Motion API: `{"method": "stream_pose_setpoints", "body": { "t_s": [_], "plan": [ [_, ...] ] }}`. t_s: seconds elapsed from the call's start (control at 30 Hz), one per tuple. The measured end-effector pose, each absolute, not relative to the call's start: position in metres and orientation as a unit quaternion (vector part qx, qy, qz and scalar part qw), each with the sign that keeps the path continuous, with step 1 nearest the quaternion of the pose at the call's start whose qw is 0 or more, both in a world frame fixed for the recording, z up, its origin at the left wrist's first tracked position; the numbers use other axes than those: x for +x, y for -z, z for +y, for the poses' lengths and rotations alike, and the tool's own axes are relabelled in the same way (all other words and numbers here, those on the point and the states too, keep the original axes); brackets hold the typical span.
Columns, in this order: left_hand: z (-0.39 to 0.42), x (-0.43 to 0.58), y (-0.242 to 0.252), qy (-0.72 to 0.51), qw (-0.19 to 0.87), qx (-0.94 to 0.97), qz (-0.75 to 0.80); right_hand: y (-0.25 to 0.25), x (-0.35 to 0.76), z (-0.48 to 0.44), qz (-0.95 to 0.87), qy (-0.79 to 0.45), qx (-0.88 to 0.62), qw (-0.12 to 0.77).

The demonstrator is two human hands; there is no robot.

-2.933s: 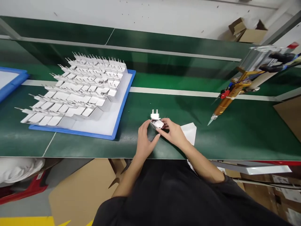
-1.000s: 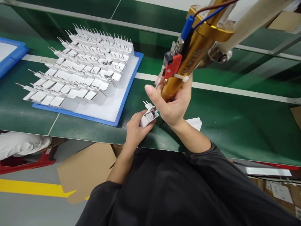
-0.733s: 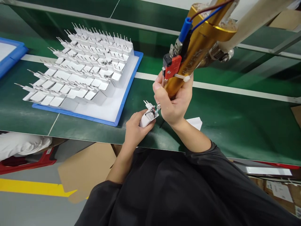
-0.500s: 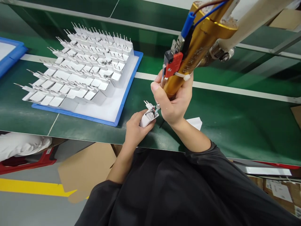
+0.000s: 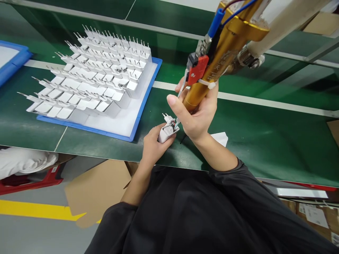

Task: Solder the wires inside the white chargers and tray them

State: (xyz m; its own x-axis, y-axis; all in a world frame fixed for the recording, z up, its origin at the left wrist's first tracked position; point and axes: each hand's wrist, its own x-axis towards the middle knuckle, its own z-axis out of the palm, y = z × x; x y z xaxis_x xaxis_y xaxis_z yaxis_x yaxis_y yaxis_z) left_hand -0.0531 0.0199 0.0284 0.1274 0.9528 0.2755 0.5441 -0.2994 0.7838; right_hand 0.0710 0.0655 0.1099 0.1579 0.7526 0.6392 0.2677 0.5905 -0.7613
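Note:
My left hand (image 5: 155, 144) is closed around a white charger housing (image 5: 166, 134), its plug cap tipped open with two pins and wires showing inside. In my right hand (image 5: 198, 118) is a gold glue dispensing gun (image 5: 209, 83), tilted, its thin nozzle tip reaching the open housing. My right thumb is raised off the red switch (image 5: 198, 70) and its metal lever on the gun's side; the other fingers wrap the barrel. To the left, many similar white chargers (image 5: 87, 76) stand in rows with their plug caps open, on a blue-edged tray (image 5: 135, 121).
A white paper piece (image 5: 220, 138) lies on the green bench (image 5: 267, 141) beside my right wrist. Another blue-edged tray (image 5: 16, 58) is at the far left. The gun hangs from a pale hose (image 5: 286, 30). Below the bench are cardboard (image 5: 97, 187) and a red stool (image 5: 34, 183).
My right thumb has lifted away from the switch lever on the gun. The housing and nozzle stay nearly in place; the view has shifted slightly.

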Motion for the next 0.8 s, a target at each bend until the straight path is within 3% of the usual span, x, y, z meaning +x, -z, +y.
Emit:
{"method": "stream_pose_setpoints", "body": {
  "t_s": [0.33, 0.63, 0.8],
  "plan": [
    [0.018, -0.052, -0.029, -0.394, 0.281, 0.698, 0.527, -0.099, 0.074, 0.067, -0.675, -0.117, -0.423, 0.592],
    [0.015, -0.052, -0.026, -0.398, 0.313, 0.678, 0.533, -0.102, 0.077, 0.066, -0.668, -0.196, -0.405, 0.592],
    [0.014, -0.042, -0.021, -0.409, 0.359, 0.666, 0.511, -0.105, 0.070, 0.060, -0.666, -0.151, -0.402, 0.610]
  ]
}}
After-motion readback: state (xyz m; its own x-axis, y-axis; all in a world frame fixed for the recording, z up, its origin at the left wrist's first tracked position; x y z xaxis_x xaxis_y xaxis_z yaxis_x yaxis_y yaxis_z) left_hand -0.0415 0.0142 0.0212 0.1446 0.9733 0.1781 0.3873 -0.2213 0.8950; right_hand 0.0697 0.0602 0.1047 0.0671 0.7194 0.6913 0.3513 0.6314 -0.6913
